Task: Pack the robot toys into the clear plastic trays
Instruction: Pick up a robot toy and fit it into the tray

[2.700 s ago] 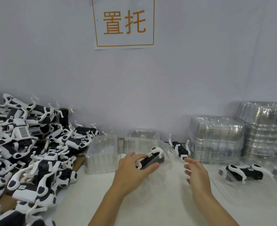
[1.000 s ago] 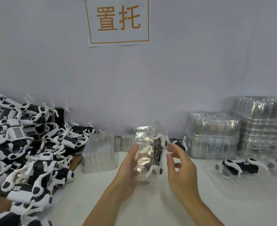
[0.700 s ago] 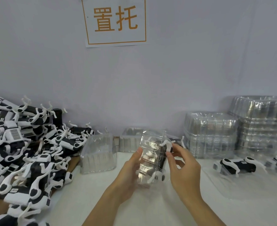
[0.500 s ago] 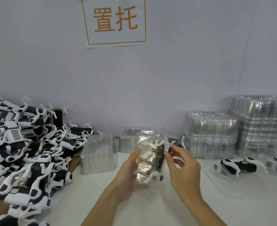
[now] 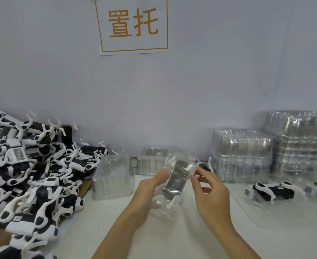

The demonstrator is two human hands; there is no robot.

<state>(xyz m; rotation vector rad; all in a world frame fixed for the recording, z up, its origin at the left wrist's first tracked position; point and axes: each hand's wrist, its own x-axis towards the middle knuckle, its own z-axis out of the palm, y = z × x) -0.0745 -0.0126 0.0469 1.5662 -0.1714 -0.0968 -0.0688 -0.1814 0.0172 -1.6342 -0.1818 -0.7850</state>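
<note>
Holding the clear tray (image 5: 174,186) upright, your left hand (image 5: 150,191) grips it; your right hand (image 5: 210,193) now pinches its edge, robot toy (image 5: 178,176) seated.

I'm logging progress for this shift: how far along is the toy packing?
Done: at least one packed toy lies on the right. In hand: the left hand and right hand hold a clear tray with a toy inside. Left: a big toy pile and stacks of empty trays.
</note>
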